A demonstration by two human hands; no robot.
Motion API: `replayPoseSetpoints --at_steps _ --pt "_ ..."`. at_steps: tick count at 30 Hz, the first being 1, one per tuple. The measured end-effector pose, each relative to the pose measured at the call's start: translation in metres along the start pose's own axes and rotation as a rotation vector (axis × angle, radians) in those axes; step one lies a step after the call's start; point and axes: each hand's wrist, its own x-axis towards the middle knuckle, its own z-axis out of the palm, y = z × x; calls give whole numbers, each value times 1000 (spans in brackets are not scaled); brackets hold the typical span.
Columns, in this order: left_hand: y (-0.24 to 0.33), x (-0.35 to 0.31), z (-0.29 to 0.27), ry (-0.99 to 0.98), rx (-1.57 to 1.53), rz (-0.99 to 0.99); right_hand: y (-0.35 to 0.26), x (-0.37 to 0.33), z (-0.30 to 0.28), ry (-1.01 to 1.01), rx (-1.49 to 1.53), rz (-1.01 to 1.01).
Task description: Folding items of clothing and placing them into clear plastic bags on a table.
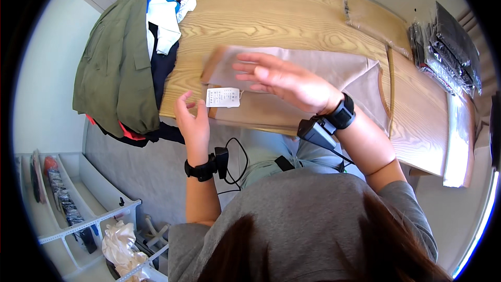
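Observation:
A folded light-brown cloth piece (323,68) with darker brown edging lies across the near part of the table. Its kind cannot be made out; its left end looks slightly blurred. Near that end, a white paper tag (223,97) with a thin string rests on the fabric. My left hand (194,125) is just left of the tag, thumb and fingers apart, holding nothing. Over the middle of the cloth, my right hand (289,81) is stretched out, fingers extended to the left and empty. It hides part of the fabric.
An olive garment (115,68) tops a clothes pile at the table's left. Plastic-wrapped dark packages (449,47) stand at the right, near a flat clear bag (376,21). Black devices with a cable (245,162) are on my wrists. A divided white rack (78,203) is lower left.

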Motion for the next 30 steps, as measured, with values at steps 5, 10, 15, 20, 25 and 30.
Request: replayPoseSetpoints --at_steps 5,10,15,20,25,30 --pt "-5 0 -21 -39 2 -83 -7 -23 -8 -10 -720 154" --pt "-17 29 -22 -178 9 140 26 -79 -42 363 -1190 41" --pt "-38 80 6 -289 17 13 38 -108 -49 470 -1579 284" --pt "-26 97 18 -468 218 -55 47 -114 -52 463 -1554 285" --pt "-10 96 21 -401 164 171 51 -116 -55 487 -1584 290" --pt "-25 104 19 -470 263 78 54 -114 -53 494 -1594 277"
